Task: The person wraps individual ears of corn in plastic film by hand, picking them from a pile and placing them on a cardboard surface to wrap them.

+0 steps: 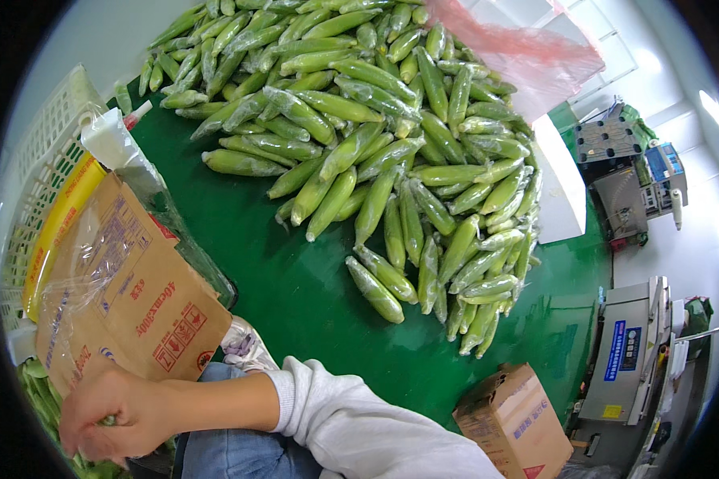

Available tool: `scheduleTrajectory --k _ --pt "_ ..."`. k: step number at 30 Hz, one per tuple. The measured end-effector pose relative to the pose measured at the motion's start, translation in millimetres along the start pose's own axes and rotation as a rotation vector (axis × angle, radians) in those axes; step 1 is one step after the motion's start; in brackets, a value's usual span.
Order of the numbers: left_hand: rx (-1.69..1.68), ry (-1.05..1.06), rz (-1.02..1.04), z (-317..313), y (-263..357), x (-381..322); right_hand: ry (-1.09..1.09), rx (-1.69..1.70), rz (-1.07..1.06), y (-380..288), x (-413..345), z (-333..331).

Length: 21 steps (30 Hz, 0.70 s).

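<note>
My right hand (111, 413) is at the lower left, blurred, with its fingers curled. A bit of green shows between the fingers; whether it is held or lies behind is unclear. Beneath the hand are green ears or husks (36, 383), mostly hidden. Just above the hand, a printed brown cardboard piece (132, 281) with clear film on it leans by a yellow printed strip (66, 221). A large heap of green corn ears in husks (359, 138), many wrapped in clear film, lies on the green surface (263, 263). My left hand is out of view.
A white slatted plastic basket (36, 149) stands at left. An open cardboard box (515, 425) sits lower right. Pinkish plastic film (515, 54) and a white panel (557, 185) border the heap. Metal machines (623, 353) stand at right. My shoe (245, 347) is beside the cardboard.
</note>
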<state>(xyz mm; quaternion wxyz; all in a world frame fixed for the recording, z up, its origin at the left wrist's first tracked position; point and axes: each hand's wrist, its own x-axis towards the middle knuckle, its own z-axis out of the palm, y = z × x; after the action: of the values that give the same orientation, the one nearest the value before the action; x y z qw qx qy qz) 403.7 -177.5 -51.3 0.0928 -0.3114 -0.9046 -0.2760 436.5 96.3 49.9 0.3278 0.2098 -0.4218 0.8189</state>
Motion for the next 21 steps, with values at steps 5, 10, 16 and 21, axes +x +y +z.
scheduleTrajectory --k 5,10,16,21 --pt "-0.060 -0.021 0.063 -29 39 23 0.411 0.475 0.207 -7 9 -40" --pt "-0.428 -0.645 -0.032 -34 128 95 0.486 0.158 0.475 -5 -81 -43" --pt "-0.395 -0.382 -0.111 -26 104 59 1.437 -0.109 0.440 -109 -182 -246" --pt "-0.302 -0.184 -0.315 -27 57 12 1.376 -1.651 0.702 -216 -216 -403"
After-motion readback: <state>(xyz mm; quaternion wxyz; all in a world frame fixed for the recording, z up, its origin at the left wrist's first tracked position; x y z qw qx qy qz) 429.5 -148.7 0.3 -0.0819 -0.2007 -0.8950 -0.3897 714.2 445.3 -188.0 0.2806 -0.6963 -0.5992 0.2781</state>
